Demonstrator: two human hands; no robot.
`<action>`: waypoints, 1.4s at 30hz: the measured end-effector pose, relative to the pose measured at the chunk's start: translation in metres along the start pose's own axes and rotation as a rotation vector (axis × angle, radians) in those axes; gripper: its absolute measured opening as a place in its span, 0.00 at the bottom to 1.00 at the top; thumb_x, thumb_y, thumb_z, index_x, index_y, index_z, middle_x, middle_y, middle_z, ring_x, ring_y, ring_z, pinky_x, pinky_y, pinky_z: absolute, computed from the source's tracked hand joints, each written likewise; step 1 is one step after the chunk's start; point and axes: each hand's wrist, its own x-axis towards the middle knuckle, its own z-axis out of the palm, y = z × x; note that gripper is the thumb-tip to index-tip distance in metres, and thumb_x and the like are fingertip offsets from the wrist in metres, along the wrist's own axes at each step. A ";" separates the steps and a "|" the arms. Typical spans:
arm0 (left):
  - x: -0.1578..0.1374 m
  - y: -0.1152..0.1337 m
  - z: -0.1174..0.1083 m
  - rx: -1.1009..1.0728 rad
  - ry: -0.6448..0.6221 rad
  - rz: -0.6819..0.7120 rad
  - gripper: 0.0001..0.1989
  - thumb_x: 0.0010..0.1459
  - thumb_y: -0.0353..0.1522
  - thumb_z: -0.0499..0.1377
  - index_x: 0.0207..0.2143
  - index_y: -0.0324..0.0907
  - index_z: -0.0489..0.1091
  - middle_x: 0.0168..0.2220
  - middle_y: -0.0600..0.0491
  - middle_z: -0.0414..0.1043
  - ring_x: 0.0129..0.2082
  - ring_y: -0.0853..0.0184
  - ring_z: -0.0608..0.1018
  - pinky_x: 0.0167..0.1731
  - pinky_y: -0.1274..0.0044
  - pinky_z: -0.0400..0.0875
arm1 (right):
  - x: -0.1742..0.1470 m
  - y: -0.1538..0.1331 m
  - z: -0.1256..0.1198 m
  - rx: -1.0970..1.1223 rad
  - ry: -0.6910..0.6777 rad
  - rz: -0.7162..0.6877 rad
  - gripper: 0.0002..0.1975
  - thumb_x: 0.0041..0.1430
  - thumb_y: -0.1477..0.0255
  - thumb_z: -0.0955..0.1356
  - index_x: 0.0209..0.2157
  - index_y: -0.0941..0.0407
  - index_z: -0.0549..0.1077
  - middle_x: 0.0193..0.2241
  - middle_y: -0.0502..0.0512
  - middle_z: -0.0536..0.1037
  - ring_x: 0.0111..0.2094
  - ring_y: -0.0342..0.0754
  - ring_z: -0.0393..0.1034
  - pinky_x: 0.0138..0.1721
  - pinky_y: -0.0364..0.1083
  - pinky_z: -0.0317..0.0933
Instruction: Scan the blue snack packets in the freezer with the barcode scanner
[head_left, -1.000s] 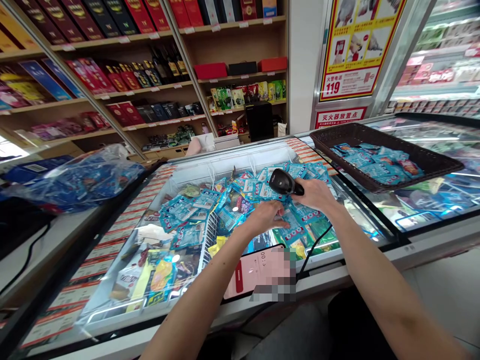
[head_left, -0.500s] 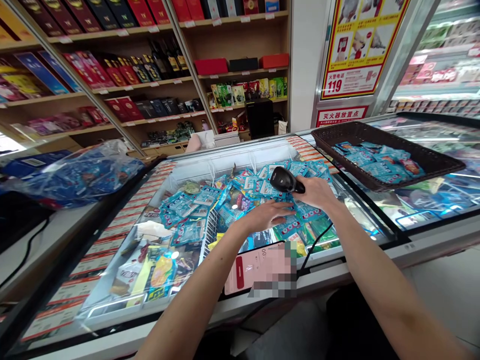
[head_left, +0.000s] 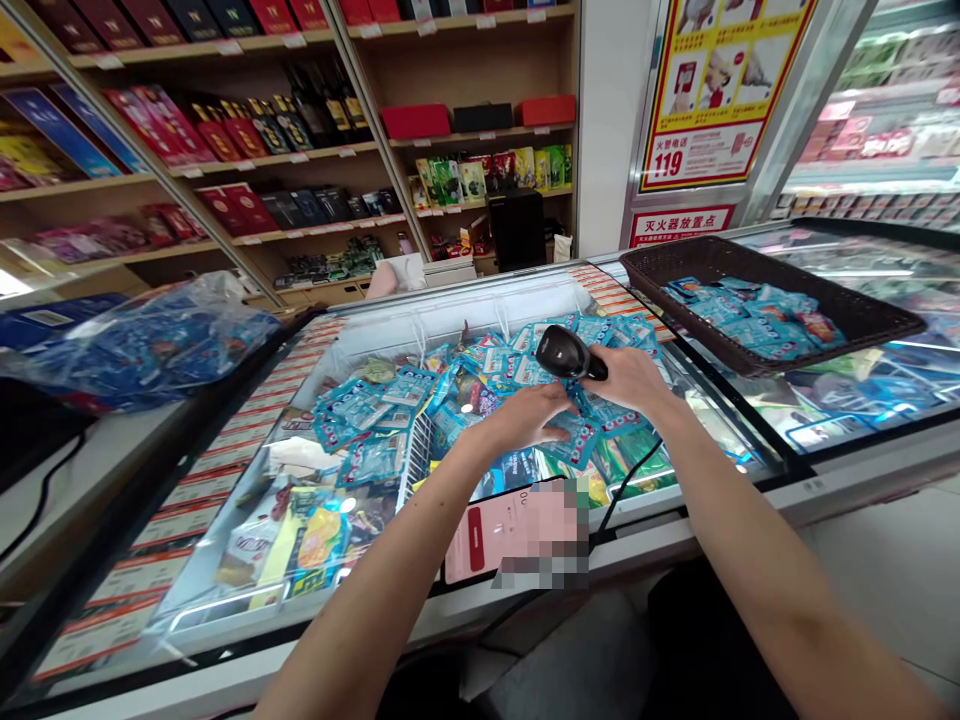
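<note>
My right hand (head_left: 631, 378) is wrapped round the handle of a black handheld barcode scanner (head_left: 564, 352), its head pointing left over the packets. My left hand (head_left: 529, 415) is just left of it, fingers and thumb closed on the edge of a light-blue packet (head_left: 573, 442); part of the grip is hidden. Many similar blue packets (head_left: 409, 385) with barcodes lie in a loose heap on the goods in the glass-topped freezer (head_left: 480, 300). The scanner's cable (head_left: 634, 478) runs down from my right hand past the front rim.
A phone (head_left: 510, 530) with a lit screen lies on the freezer's front edge. To the right, a dark brown basket (head_left: 862, 300) holds more blue packets on the glass. A clear bag (head_left: 161, 335) of blue packets is at the left. Shelves (head_left: 285, 160) stand behind.
My left hand has closed on a blue packet and shifted it slightly left and up. My right hand still holds the scanner in nearly the same place. The view has shifted slightly.
</note>
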 end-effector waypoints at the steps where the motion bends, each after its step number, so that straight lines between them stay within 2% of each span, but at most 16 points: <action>1: -0.001 -0.001 0.000 -0.026 0.010 -0.024 0.20 0.52 0.43 0.58 0.46 0.45 0.67 0.47 0.50 0.67 0.44 0.65 0.71 0.43 0.74 0.64 | 0.000 0.000 0.000 0.003 0.002 -0.002 0.17 0.52 0.59 0.63 0.39 0.54 0.70 0.28 0.54 0.77 0.32 0.52 0.70 0.30 0.45 0.52; 5: -0.013 -0.006 -0.004 -0.147 0.067 -0.160 0.21 0.50 0.47 0.59 0.40 0.43 0.68 0.41 0.50 0.68 0.37 0.67 0.72 0.34 0.77 0.64 | 0.000 0.001 0.000 0.011 0.027 -0.006 0.17 0.52 0.59 0.63 0.41 0.54 0.70 0.28 0.54 0.77 0.31 0.52 0.70 0.29 0.45 0.52; 8: -0.025 -0.009 -0.013 -0.247 0.141 -0.293 0.19 0.50 0.48 0.58 0.36 0.42 0.67 0.33 0.53 0.68 0.29 0.69 0.70 0.28 0.78 0.60 | -0.001 0.001 0.000 0.013 0.058 -0.017 0.17 0.52 0.60 0.63 0.41 0.53 0.69 0.28 0.53 0.77 0.30 0.51 0.70 0.28 0.45 0.51; 10: -0.034 -0.013 -0.018 -0.344 0.222 -0.387 0.18 0.50 0.47 0.58 0.32 0.42 0.65 0.26 0.56 0.64 0.24 0.72 0.66 0.23 0.79 0.57 | -0.001 0.000 0.000 0.013 0.066 -0.024 0.17 0.51 0.60 0.64 0.40 0.53 0.70 0.28 0.53 0.77 0.30 0.51 0.70 0.29 0.45 0.51; 13: -0.046 -0.023 -0.017 -0.537 0.421 -0.507 0.17 0.49 0.45 0.59 0.28 0.42 0.60 0.20 0.60 0.55 0.17 0.75 0.60 0.18 0.81 0.53 | -0.001 -0.002 0.000 0.017 0.062 -0.032 0.16 0.51 0.60 0.64 0.40 0.54 0.70 0.27 0.53 0.77 0.30 0.50 0.69 0.29 0.45 0.51; 17: -0.060 -0.040 -0.002 -0.770 0.645 -0.622 0.16 0.50 0.43 0.59 0.31 0.44 0.58 0.18 0.63 0.51 0.12 0.77 0.59 0.14 0.81 0.52 | -0.001 -0.007 0.001 0.042 0.059 -0.095 0.16 0.51 0.62 0.64 0.40 0.53 0.70 0.29 0.52 0.77 0.30 0.49 0.69 0.29 0.44 0.50; 24: -0.071 -0.062 0.011 -0.726 0.875 -0.701 0.16 0.51 0.42 0.58 0.34 0.43 0.57 0.23 0.61 0.63 0.11 0.78 0.63 0.11 0.82 0.54 | -0.002 -0.025 -0.005 -0.019 0.047 -0.239 0.19 0.53 0.61 0.63 0.45 0.55 0.69 0.30 0.53 0.77 0.29 0.48 0.69 0.27 0.44 0.46; 32: -0.074 -0.069 0.009 -0.717 0.956 -0.719 0.17 0.52 0.43 0.58 0.36 0.44 0.55 0.23 0.62 0.63 0.11 0.77 0.64 0.11 0.82 0.53 | 0.013 -0.052 -0.021 -0.099 -0.040 -0.348 0.18 0.56 0.60 0.61 0.43 0.54 0.70 0.29 0.54 0.77 0.28 0.47 0.68 0.26 0.44 0.45; 37: -0.078 -0.068 0.008 -0.711 0.987 -0.732 0.19 0.52 0.44 0.58 0.39 0.44 0.56 0.26 0.59 0.65 0.12 0.76 0.66 0.11 0.82 0.55 | 0.014 -0.061 -0.007 -0.056 -0.039 -0.326 0.17 0.55 0.60 0.62 0.44 0.53 0.69 0.30 0.52 0.77 0.28 0.47 0.69 0.27 0.44 0.46; 42: -0.080 -0.070 0.007 -0.671 1.005 -0.728 0.17 0.53 0.44 0.56 0.38 0.43 0.57 0.28 0.57 0.68 0.13 0.76 0.67 0.13 0.81 0.59 | 0.008 -0.060 0.007 -0.024 -0.053 -0.321 0.16 0.54 0.61 0.63 0.42 0.53 0.69 0.31 0.52 0.78 0.29 0.46 0.69 0.27 0.44 0.47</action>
